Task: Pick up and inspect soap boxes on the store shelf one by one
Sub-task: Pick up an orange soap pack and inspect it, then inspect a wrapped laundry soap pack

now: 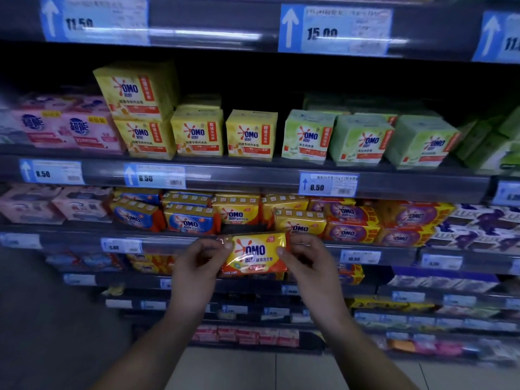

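A yellow and orange OMO soap pack (254, 254) in shiny wrap is held in front of the shelf, label facing me. My left hand (198, 266) pinches its left end and my right hand (305, 263) pinches its right end. Just behind it, the third shelf carries more OMO packs: blue-labelled ones (189, 220), yellow ones (298, 222) and purple ones (350, 218). A dark gap (242, 228) shows on that shelf right above the held pack.
The shelf above holds yellow OMO boxes (198, 133), green OMO boxes (363, 139) and pink packs (70, 128). Price tags (327, 185) line the shelf edges (253, 175). Purple LUX boxes (478, 226) sit at the right. Lower shelves and a tiled floor (253, 370) lie below.
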Demonstrator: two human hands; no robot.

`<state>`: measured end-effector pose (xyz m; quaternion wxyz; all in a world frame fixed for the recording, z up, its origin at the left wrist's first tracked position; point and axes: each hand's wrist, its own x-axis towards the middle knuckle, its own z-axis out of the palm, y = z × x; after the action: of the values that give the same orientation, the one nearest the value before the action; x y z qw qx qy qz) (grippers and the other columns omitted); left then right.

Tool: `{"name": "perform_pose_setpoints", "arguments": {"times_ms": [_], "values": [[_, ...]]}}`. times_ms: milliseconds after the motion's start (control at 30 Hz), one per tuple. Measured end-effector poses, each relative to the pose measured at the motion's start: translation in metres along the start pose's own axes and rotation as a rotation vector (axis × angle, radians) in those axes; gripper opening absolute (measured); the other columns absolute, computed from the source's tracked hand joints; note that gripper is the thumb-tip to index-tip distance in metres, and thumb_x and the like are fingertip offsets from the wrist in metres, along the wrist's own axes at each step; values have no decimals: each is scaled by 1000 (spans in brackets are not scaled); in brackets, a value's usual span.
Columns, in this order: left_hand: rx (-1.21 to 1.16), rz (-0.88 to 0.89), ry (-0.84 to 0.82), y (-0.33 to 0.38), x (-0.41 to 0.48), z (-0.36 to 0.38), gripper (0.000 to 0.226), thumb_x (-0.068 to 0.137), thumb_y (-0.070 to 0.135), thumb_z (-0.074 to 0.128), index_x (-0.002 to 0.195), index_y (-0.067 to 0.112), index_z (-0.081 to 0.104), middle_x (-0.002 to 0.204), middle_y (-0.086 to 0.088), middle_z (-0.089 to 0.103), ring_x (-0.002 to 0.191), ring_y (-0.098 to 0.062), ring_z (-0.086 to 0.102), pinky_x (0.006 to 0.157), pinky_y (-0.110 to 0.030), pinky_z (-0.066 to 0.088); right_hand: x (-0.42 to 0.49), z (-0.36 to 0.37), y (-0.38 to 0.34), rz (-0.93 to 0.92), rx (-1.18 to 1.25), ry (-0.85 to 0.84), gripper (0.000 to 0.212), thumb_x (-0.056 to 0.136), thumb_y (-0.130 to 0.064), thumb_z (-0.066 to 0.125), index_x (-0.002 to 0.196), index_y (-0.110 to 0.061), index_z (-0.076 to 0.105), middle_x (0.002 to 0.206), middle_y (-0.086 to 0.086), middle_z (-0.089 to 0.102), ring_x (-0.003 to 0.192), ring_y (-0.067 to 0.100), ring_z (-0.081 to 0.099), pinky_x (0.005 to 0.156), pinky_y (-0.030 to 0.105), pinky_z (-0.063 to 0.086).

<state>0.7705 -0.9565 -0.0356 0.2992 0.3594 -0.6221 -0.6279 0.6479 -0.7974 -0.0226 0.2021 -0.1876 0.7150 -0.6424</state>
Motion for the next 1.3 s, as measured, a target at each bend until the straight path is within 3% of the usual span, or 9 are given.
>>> {"name": "perform_pose_setpoints", "arguments": {"times_ms": [67, 233, 333, 500, 700, 933, 1067, 1133, 1300], "values": [[44, 52, 18, -1, 1, 3, 12, 85, 28, 77, 89, 17, 73, 87, -5, 76, 91, -27, 73, 84, -52, 59, 4, 2, 7, -1, -33, -5, 27, 90, -22, 74, 115, -26, 67, 109, -9, 74, 106, 7, 69, 90, 33, 58], [84, 86, 58, -2, 7, 10, 18, 89, 24, 74, 107, 27, 75, 101, 12, 76, 99, -1, 69, 85, -27, 56, 16, 13, 9, 33, -63, -96, 53, 96, -15, 65, 146, -26, 49, 137, -8, 52, 103, -20, 57, 79, 1, 47], [177, 106, 68, -5, 16, 13, 30, 92, 23, 72, 122, 22, 72, 124, 14, 62, 105, 19, 55, 91, -20, 48, 29, 20, 5, 24, -153, -127, 62, 98, -18, 63, 153, -31, 39, 138, -10, 37, 120, -3, 50, 81, 0, 43], [175, 44, 45, -11, 25, 14, 41, 95, 18, 68, 134, 27, 64, 134, 16, 57, 122, -2, 51, 107, -38, 44, 41, 24, 3, 61, -154, -192, 65, 100, -22, 60, 155, -41, 30, 162, -15, 29, 147, 12, 33, 110, 31, 36], [263, 4, -51, -15, 39, 15, 56, 96, 16, 65, 147, 31, 49, 135, 11, 57, 124, -8, 51, 100, -37, 49, 41, 33, 14, 61, -258, -178, 68, 98, -21, 62, 156, -34, 29, 158, -11, 26, 144, 14, 36, 111, 33, 42], [324, -32, -120, -20, 46, 14, 66, 93, 12, 66, 152, 29, 40, 124, 18, 55, 127, -7, 52, 97, -37, 52, 41, 40, 10, 178, -202, -185, 67, 99, -18, 60, 157, -28, 29, 157, -6, 40, 138, 12, 45, 97, 24, 38], [324, -22, -205, -20, 50, 5, 70, 93, 10, 65, 153, 32, 37, 132, 13, 55, 121, 0, 53, 97, -35, 52, 43, 42, 8, 196, -220, -164, 63, 99, -20, 60, 155, -30, 34, 145, -11, 45, 104, -5, 53, 74, 11, 43], [327, 24, -220, -21, 45, -5, 67, 93, 8, 66, 151, 29, 41, 130, 15, 58, 111, 11, 56, 94, -31, 53, 43, 46, 9, 183, -239, -105, 56, 98, -17, 61, 149, -29, 41, 138, -11, 48, 113, 5, 53, 83, 18, 44], [211, 85, 84, -21, 44, -54, 46, 92, -5, 58, 130, 20, 57, 111, -10, 66, 82, -12, 64, 66, -18, 51, 27, 77, 9, -58, -280, 17, 24, 93, 4, 60, 107, -16, 61, 105, -1, 63, 85, 1, 61, 77, 33, 49]]}}
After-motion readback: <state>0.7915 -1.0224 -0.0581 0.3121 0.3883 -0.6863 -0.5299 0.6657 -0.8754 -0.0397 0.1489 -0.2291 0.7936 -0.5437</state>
